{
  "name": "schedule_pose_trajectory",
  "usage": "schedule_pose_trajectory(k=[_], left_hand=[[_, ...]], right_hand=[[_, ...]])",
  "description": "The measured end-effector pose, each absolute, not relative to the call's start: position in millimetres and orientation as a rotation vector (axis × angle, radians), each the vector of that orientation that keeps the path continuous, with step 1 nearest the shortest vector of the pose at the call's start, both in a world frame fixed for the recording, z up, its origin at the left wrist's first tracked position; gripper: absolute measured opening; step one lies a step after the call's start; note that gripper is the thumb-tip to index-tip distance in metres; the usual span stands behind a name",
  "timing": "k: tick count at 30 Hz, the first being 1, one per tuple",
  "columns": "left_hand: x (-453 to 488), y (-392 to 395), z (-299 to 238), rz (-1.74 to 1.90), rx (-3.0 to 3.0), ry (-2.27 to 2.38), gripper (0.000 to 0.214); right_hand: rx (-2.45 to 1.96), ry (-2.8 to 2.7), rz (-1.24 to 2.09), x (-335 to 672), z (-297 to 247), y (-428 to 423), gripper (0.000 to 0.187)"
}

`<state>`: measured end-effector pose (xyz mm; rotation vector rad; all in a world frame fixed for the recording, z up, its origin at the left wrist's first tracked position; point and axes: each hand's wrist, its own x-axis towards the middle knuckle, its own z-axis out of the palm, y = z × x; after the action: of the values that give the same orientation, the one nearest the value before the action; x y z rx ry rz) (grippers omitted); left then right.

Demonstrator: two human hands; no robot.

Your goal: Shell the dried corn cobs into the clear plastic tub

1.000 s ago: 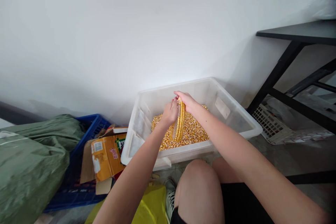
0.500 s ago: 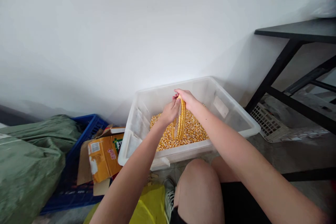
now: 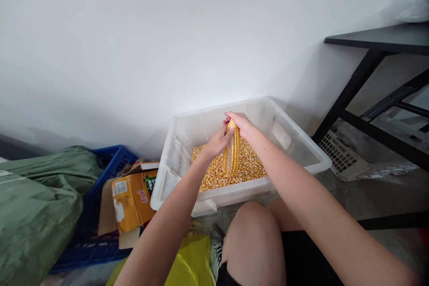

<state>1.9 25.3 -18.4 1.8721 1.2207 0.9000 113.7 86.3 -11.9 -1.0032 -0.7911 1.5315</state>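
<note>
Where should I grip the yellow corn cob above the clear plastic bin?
Probably its upper end, from above, as the right hand does: the yellow corn cob stands nearly upright, and that end leaves the lower kernel rows free.

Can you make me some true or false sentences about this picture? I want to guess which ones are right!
1. The left hand and the right hand both hold a long yellow corn cob. True.
2. The cob is held over a wooden box. False: it is over a clear plastic tub of loose yellow corn kernels.
3. A rumpled green woven sack lies to the left of the tub. True.
4. A torn orange cardboard box sits inside the tub. False: it is outside the tub, to its left.
</note>
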Motion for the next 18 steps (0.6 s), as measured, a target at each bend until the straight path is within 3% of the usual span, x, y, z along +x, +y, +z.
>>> schedule_pose_trajectory(k=[5,12,18], left_hand=[[1,26,-18,0.907,1.876,1.067,0.054],[5,15,-19,0.701,2.057,1.466,0.064],[5,14,-21,0.738,2.114,1.527,0.064]], right_hand=[[-0.939,-0.583,1.594,128,-5,91,0.02],[-0.946,-0.379,1.45,139,1,94,0.021],[-1.03,-0.582,1.322,125,-2,86,0.025]])
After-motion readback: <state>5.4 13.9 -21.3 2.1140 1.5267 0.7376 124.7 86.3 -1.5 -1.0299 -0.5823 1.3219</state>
